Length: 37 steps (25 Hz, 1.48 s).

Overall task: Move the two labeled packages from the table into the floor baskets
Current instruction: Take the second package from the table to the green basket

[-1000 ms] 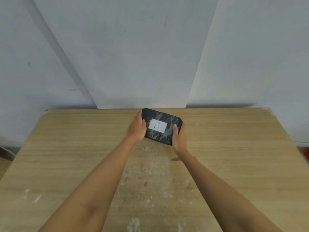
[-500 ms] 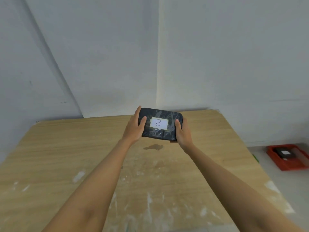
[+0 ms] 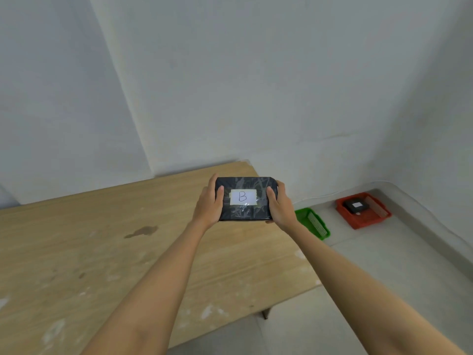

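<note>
A black wrapped package (image 3: 244, 185) with a white label marked B is held in the air above the table's far right corner. My left hand (image 3: 208, 204) grips its left end and my right hand (image 3: 280, 206) grips its right end. On the floor to the right stands a green basket (image 3: 313, 222), partly hidden behind my right forearm. Farther right a red basket (image 3: 368, 219) holds a second black package (image 3: 355, 206) with a white label.
The wooden table (image 3: 102, 252) fills the lower left, with its right edge running from the far corner down to a leg (image 3: 265, 313). Grey floor (image 3: 384, 265) lies to the right, bounded by white walls. A thin white cable (image 3: 332, 193) runs along the wall base.
The package has been lifted off the table and carried to the right in both hands. My view has swung right, and the green basket has come into sight.
</note>
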### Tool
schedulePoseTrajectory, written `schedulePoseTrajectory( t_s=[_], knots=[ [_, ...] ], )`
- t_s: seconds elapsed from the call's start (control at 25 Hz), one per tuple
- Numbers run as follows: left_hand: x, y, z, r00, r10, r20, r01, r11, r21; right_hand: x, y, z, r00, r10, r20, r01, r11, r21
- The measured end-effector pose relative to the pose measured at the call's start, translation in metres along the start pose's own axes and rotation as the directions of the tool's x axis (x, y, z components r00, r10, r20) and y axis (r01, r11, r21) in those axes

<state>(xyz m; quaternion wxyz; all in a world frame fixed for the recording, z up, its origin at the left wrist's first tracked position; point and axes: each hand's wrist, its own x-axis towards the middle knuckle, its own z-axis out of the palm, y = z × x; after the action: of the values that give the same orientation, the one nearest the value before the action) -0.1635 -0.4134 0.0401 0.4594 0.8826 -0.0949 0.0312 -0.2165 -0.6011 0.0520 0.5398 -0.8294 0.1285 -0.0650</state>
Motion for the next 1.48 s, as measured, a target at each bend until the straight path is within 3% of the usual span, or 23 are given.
schedulePoseTrajectory(
  t_s=[0.16,0.36,0.56,1.12,1.28,1.48],
  knots=[
    [0.02,0.068,0.115,1.0,-0.016,0.006,0.016,0.998,-0.064,0.046,0.055,-0.113,0.998,-0.044,-0.048,0.038,0.992,-0.121],
    [0.048,0.152,0.229,0.999,0.026,0.029,-0.025,0.999,-0.041,0.094,0.113,-0.238,0.995,-0.005,-0.098,-0.009,0.99,-0.14],
    [0.091,0.18,0.303,0.999,0.003,0.041,-0.003,1.0,0.006,0.15,0.154,-0.296,0.996,0.033,-0.079,-0.041,0.994,-0.097],
    [0.296,0.169,0.475,0.975,-0.222,-0.002,0.221,0.975,-0.031,0.409,0.251,-0.364,0.984,0.099,0.151,-0.065,0.974,-0.218],
    [0.321,0.124,0.541,0.943,-0.334,-0.005,0.333,0.943,-0.012,0.459,0.319,-0.354,0.963,0.14,0.232,-0.083,0.967,-0.24],
    [0.341,0.006,0.648,0.907,-0.421,0.004,0.421,0.906,-0.052,0.518,0.458,-0.298,0.942,0.156,0.298,-0.074,0.96,-0.271]
  ],
)
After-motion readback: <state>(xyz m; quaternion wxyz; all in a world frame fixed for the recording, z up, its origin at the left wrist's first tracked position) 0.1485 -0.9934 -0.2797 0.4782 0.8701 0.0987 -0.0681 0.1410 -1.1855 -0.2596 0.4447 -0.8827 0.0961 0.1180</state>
